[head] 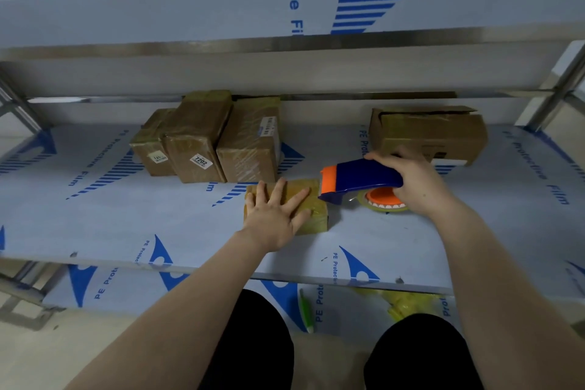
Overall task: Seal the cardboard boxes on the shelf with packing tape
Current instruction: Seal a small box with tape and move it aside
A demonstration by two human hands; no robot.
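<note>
On film-covered metal shelf (126, 225), cardboard boxes (205, 139)

This looks like a storeroom or packing room. A big metal shelf (95, 225) is still covered in its blue-and-white protective film. Brown cardboard boxes (209, 139) wrapped in tape stand on it, some with white number labels (201, 161). A blue and orange tape dispenser (357, 180) is there too. The floor below is plain and bare.
</note>
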